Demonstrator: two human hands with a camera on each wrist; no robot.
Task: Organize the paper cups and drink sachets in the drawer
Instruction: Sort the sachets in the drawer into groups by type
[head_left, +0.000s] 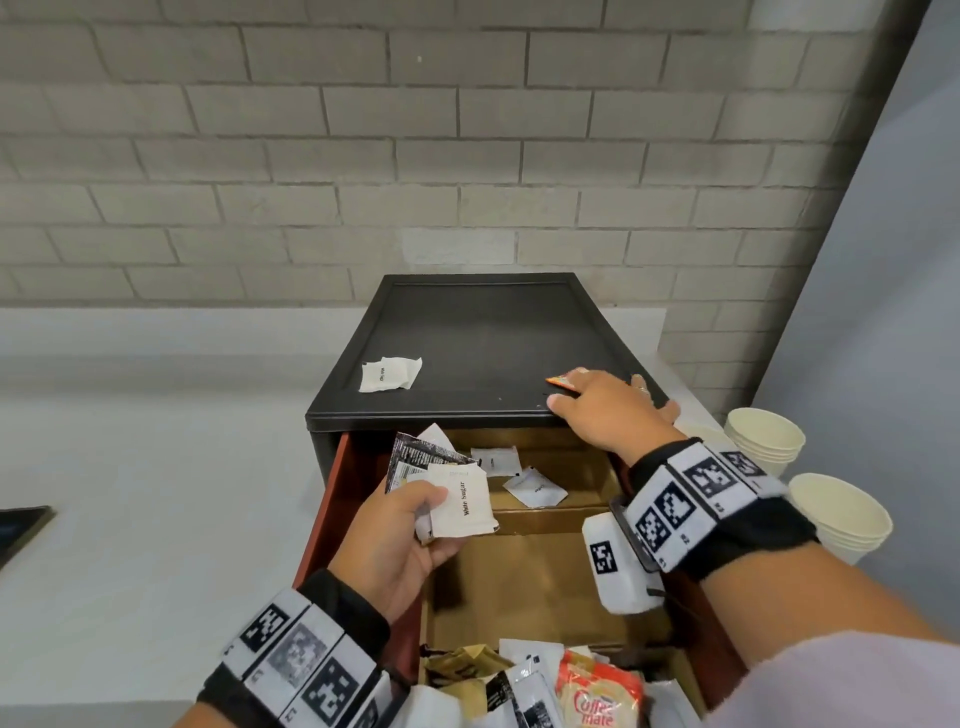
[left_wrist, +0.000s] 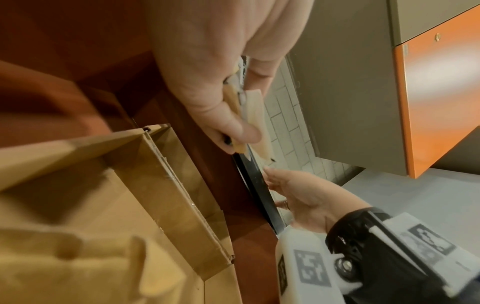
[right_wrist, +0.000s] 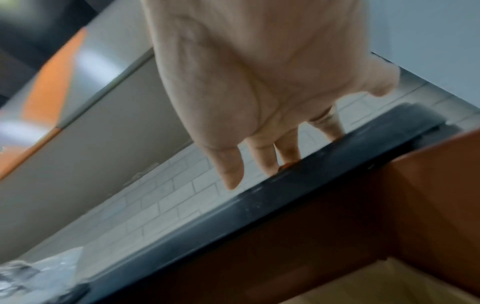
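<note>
Sachets, drink, assorted: a fanned bunch (head_left: 447, 488) is sitting in the left hand (head_left: 400, 540), thumb and curled fingers pinching it over the open drawer (head_left: 332, 499); a "White Sugar" packet is facing up, a dark printed one behind it.

Right hand (head_left: 602, 410): lying on the near right edge of the black cabinet top (head_left: 483, 338), fingers extended and pressing flat on an orange sachet (head_left: 560, 381), only a corner of which is showing. Whether a finger is hooking under it cannot be told.

Handling, by judgement: each packet is looking light, thin and limp, the foil kinds likely slippery when stacked; pinching at a flat sealed edge, or sliding one to the lip of the top before lifting, is looking the safest hold.

Other stock, working outward:
- white sachet pair (head_left: 390, 373), lying on the cabinet top, well left of the right hand;
- loose white sachets (head_left: 519, 473), lying in the rear cardboard compartment, just beyond the left hand;
- middle compartment (head_left: 535, 587), showing bare cardboard;
- mixed heap with a creamer packet (head_left: 597, 696), filling the nearest compartment.

Paper cups (head_left: 763, 436), two nested stacks, standing on the worktop (head_left: 156, 467) right of the cabinet, outside the drawer.
</note>
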